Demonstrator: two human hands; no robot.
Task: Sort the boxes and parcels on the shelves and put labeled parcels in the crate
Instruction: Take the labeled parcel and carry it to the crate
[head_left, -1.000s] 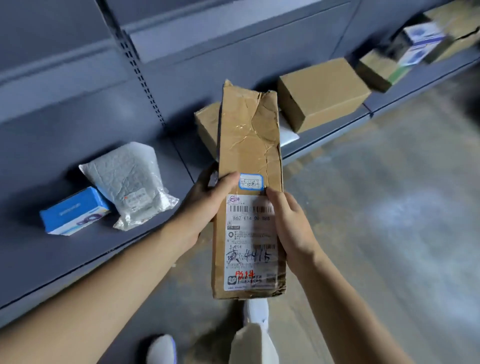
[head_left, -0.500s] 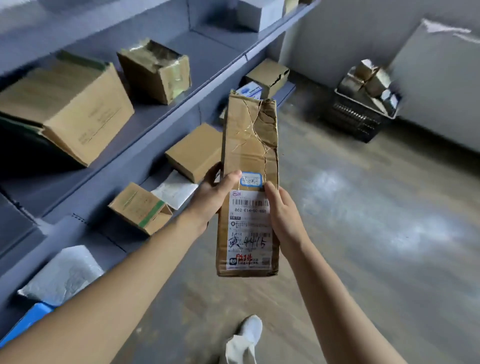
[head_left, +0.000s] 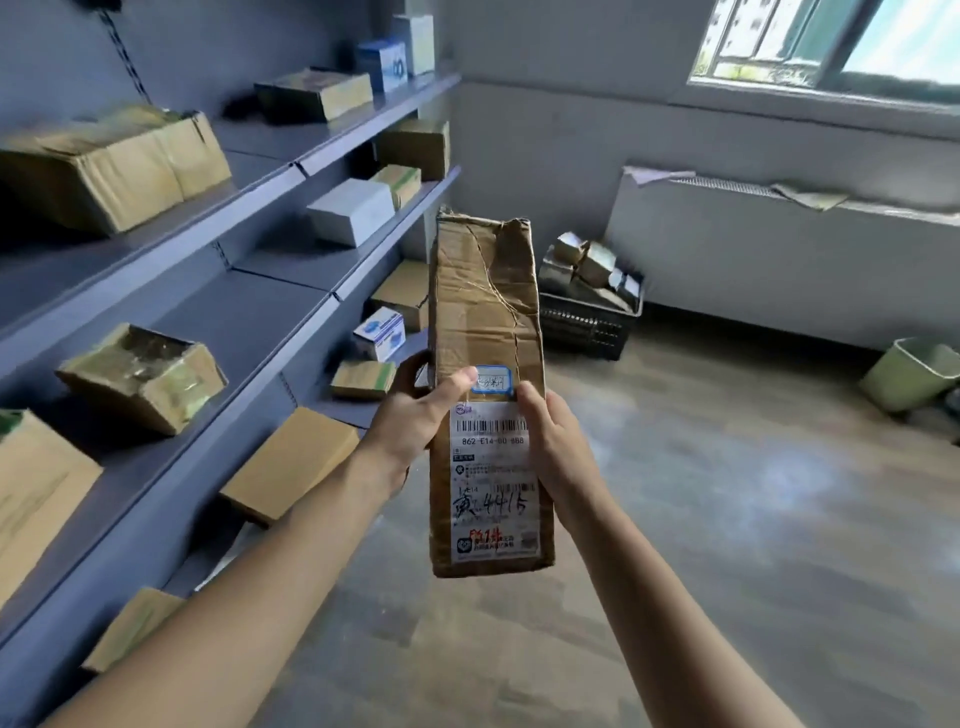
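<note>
I hold a long, crumpled brown cardboard parcel (head_left: 485, 312) upright in front of me, with a white shipping label (head_left: 492, 483) on its lower half. My left hand (head_left: 415, 415) grips its left edge, thumb laid across the front. My right hand (head_left: 553, 441) grips the right edge. A black crate (head_left: 587, 325) stands on the floor by the far wall, with several taped brown parcels piled in it. Grey shelves (head_left: 249, 306) along the left carry several cardboard boxes.
A white box (head_left: 350, 210) and blue-and-white boxes (head_left: 379, 332) sit on the shelves among the brown ones. A green bin (head_left: 909, 371) stands at the right by the radiator (head_left: 779, 249) under the window. Wooden floor lies between me and the crate.
The view has swung up and right from the lower shelf toward the room's far end, bringing the crate, radiator and window into sight. Both hands keep the same grip on the parcel.
</note>
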